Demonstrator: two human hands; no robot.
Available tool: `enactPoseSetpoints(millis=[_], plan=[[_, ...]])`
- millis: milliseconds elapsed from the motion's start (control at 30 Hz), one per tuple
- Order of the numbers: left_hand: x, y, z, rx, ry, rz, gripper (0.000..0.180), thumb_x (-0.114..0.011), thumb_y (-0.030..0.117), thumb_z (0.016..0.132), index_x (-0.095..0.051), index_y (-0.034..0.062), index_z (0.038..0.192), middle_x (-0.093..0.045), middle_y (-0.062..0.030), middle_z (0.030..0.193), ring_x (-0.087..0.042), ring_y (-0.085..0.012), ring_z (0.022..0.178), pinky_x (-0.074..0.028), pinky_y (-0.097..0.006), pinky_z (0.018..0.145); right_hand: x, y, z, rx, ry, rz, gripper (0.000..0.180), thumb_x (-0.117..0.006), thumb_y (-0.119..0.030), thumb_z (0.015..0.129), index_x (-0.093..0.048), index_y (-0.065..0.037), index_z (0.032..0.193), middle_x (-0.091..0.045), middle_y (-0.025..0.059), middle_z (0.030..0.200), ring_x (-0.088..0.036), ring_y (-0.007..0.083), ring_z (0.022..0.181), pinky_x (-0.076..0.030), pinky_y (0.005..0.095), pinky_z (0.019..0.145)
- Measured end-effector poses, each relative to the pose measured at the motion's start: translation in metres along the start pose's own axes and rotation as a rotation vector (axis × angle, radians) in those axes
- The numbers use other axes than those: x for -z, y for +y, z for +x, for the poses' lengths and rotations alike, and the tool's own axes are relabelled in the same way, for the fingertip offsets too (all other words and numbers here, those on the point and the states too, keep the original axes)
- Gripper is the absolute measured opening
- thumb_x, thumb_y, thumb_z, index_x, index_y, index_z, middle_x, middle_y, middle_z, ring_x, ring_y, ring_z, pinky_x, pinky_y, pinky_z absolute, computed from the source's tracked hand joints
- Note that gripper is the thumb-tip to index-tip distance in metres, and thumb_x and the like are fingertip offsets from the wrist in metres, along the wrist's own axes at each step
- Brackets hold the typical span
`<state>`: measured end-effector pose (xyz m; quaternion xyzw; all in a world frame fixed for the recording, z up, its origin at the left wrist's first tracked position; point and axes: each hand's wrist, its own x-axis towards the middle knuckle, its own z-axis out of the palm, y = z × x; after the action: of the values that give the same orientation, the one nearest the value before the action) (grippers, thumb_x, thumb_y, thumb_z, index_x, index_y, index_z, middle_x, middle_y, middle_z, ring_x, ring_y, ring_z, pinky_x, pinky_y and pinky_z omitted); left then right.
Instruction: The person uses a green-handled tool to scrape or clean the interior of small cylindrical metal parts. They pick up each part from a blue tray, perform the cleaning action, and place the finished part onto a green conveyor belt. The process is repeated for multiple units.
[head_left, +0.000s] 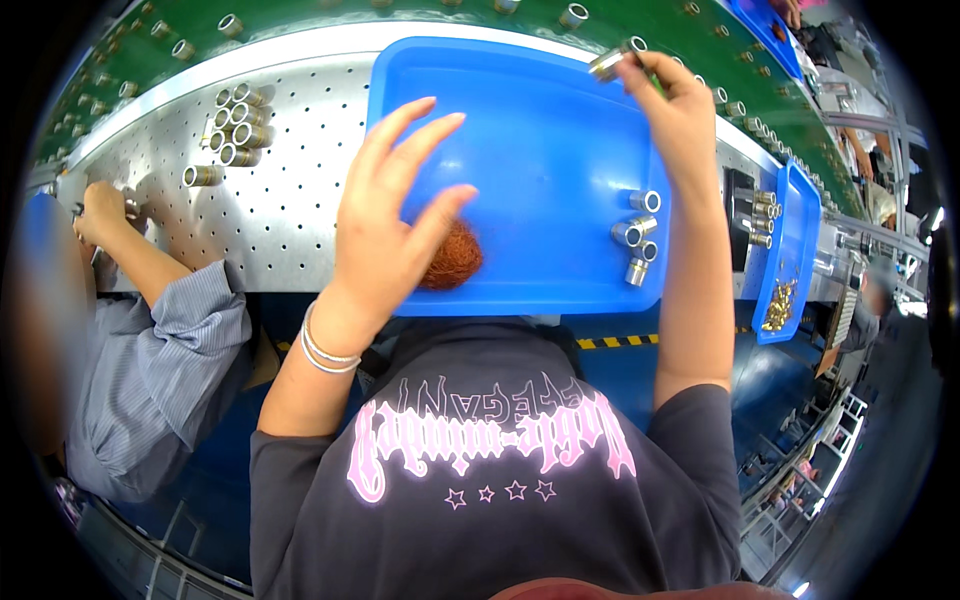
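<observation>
A co-worker's sleeve (160,370) rests by the perforated bench (290,190). The left hand (385,230) hovers with its grip spread apart over a coppery wire bundle (455,258) in the blue tray (530,150). The right hand (675,105) has its grip clamped on a metal fitting (612,62) at the tray's far edge.

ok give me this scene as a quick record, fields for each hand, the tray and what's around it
left hand: fingers spread over a coppery wire clump, touching it
right hand: pinching a small metal sleeve above the tray's far edge
blue tray: holds four loose metal sleeves near its right side
perforated metal table: more metal sleeves grouped at far left
neighbour: a person's grey striped sleeve at left
second tray: narrow, blue, with small brass parts
</observation>
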<state>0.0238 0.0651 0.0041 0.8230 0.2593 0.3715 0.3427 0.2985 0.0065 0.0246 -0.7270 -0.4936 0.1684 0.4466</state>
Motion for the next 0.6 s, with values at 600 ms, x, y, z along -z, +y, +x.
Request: enactPoseSetpoints(millis=[600], plan=[[0.084, -0.132, -0.034, 0.504, 0.546, 0.251, 0.044, -0.042, -0.005, 0.08, -0.05, 0.0044, 0.122, -0.04, -0.0201, 0.132, -0.044, -0.0302, 0.119, -0.037, -0.036, 0.099, 0.001, 0.035, 0.035, 0.051, 0.134, -0.416, 0.021, -0.063, -0.025, 0.082, -0.069, -0.011, 0.096, -0.068, 0.0084, 0.093, -0.062, 0.0222, 0.087, -0.046, 0.0302, 0.078]])
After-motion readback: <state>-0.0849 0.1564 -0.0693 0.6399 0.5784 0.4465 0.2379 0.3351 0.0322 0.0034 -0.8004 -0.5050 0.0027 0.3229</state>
